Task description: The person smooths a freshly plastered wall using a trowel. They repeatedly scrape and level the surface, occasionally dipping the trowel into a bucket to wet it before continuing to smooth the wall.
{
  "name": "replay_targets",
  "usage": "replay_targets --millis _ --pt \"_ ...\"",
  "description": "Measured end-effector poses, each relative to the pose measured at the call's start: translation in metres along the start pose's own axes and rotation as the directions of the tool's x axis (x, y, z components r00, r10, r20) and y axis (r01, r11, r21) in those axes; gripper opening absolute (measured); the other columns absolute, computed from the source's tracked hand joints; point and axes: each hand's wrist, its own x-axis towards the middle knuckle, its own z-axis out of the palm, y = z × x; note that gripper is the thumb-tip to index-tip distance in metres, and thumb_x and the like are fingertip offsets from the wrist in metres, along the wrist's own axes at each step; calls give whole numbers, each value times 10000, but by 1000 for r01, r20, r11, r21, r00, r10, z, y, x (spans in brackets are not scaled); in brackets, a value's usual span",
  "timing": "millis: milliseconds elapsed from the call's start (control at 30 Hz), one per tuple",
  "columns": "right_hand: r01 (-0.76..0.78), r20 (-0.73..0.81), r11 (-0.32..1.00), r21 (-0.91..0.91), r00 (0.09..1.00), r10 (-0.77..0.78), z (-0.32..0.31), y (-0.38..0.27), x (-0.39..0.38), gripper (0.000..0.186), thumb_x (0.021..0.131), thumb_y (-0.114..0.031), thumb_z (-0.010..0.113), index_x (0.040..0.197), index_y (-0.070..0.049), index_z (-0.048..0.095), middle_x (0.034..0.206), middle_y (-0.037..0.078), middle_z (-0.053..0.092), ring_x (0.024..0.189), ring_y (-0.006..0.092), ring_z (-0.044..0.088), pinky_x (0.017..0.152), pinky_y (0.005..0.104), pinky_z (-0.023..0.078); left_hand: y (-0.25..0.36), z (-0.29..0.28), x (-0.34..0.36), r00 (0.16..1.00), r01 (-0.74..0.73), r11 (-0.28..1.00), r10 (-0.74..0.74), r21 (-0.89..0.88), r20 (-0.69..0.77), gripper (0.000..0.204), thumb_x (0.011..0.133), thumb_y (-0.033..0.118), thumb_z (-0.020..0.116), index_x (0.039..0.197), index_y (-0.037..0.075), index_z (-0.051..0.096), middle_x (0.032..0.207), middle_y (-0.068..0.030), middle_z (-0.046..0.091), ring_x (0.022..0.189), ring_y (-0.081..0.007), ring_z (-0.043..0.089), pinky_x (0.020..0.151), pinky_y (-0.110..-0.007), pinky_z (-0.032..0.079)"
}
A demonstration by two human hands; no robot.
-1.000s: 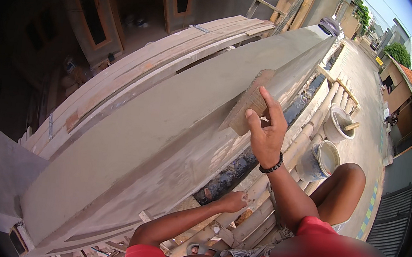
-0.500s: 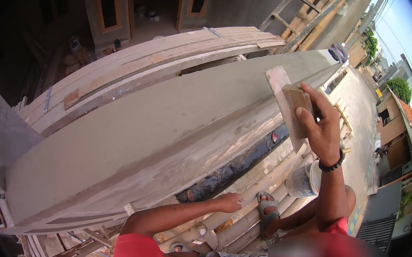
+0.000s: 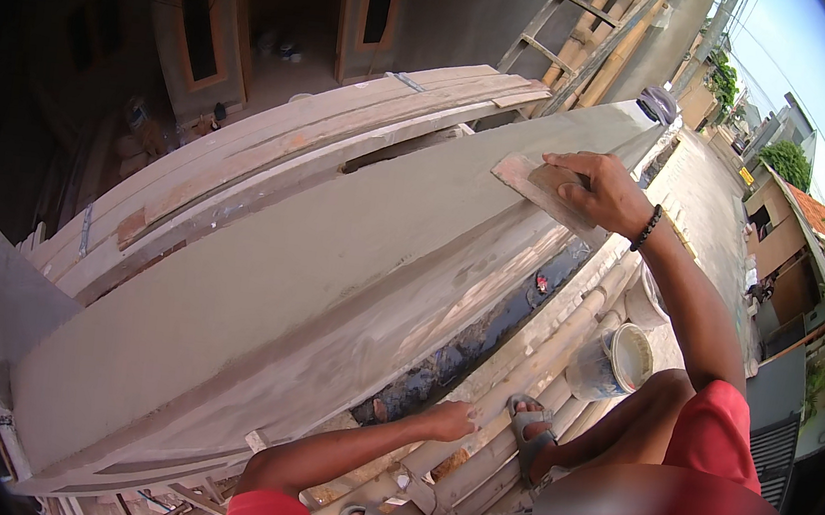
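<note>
Grey cement covers the long ledge (image 3: 260,272), the largest thing before us, running from the lower left to the upper right with a sloping face on our side. Beyond it, pale wooden boards (image 3: 272,157) lie lengthwise, their near edge spattered with paler marks. On our side several bamboo poles (image 3: 507,408) run roughly alongside the ledge, and between them and it we see a dark, littered ditch (image 3: 468,349). To the right of the poles stands a whitish bucket (image 3: 593,372) with grey content, and just beyond it a second bucket (image 3: 644,300), partly hidden by our forearm.

Next in size comes the hand float (image 3: 521,178), a flat pale plate with a brown block for a grip. It shows over the outer edge of the ledge, toward the far end; we cannot tell whether its underside touches the cement. It lies below and to the left of our right hand (image 3: 601,189), which is clamped on the block, the plate reaching out past the fingers on the left and showing again beneath the palm. Our left hand (image 3: 449,420) is well apart from the float, over the poles near the ditch; whether its fingers are together or apart we cannot tell. Smallest is the dark beaded bracelet (image 3: 648,227) around our right wrist.
</note>
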Motion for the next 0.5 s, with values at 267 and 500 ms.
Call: replay_targets --millis 267,500 --pt "-176 -158 977 -120 975 157 -38 24 -2 377 804 -85 641 1176 -43 679 1048 210 695 966 379 659 886 400 514 35 -23 -17 982 169 985 -172 45 73 495 891 402 637 1243 54 621 1213 -230 646 1174 -384 597 1018 -529 401" --pt "237 14 971 32 971 -237 10 -72 -7 405 808 -48 639 1212 -38 654 864 184 618 858 370 630 812 454 503 -19 3 20 991 101 993 -95 -59 98 476 897 415 604 1256 102 611 1210 -205 648 1201 -410 559 963 -700 215"
